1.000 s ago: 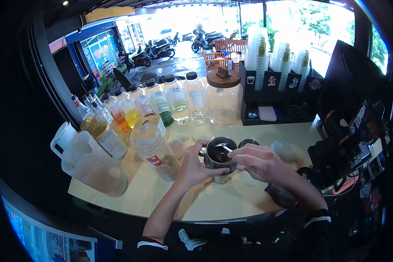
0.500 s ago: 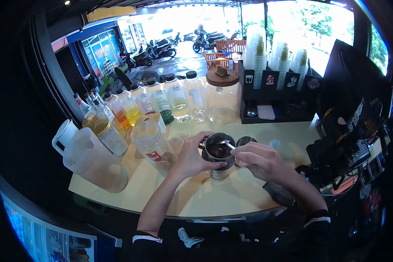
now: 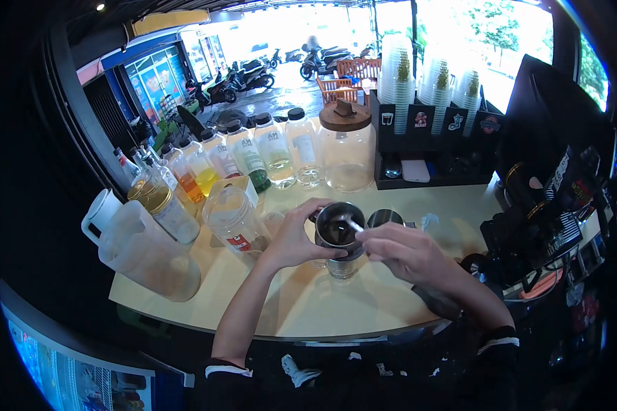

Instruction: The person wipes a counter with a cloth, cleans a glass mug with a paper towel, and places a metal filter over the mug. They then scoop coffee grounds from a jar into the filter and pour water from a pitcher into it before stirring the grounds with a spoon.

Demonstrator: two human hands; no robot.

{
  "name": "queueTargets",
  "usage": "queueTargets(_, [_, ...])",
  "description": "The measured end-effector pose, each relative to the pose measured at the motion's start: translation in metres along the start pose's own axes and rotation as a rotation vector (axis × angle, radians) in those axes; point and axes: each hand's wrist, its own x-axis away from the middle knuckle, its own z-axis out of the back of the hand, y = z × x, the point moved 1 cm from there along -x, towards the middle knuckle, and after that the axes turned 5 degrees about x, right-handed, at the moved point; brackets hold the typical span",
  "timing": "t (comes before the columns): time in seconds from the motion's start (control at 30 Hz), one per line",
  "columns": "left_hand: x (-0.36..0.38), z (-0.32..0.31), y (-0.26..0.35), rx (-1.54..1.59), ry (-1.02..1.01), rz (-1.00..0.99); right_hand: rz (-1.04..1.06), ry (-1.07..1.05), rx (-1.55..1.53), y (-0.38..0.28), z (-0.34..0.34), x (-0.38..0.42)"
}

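Head view: your left grip (image 3: 296,236) holds the cup (image 3: 338,231), likely rigid and slick, best held round its wall, while your right grip (image 3: 406,252) pinches a spoon (image 3: 354,224).

Spoon (image 3: 355,226) now blurred, less of its length showing over the mug (image 3: 332,234), tilted more steeply than a second ago. Right hand (image 3: 410,253) a bit farther from the mug, uncovering more of the dark cup (image 3: 384,218) behind. Glass (image 3: 342,269) below the mug shows more. View shifts slightly; table (image 3: 253,308) sits higher.
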Motion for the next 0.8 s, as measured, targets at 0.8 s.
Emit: queueTargets(0.8, [-0.010,0.008,0.014,-0.039,-0.073,-0.209,-0.136,0.086,-0.078,-0.001,0.011,0.007])
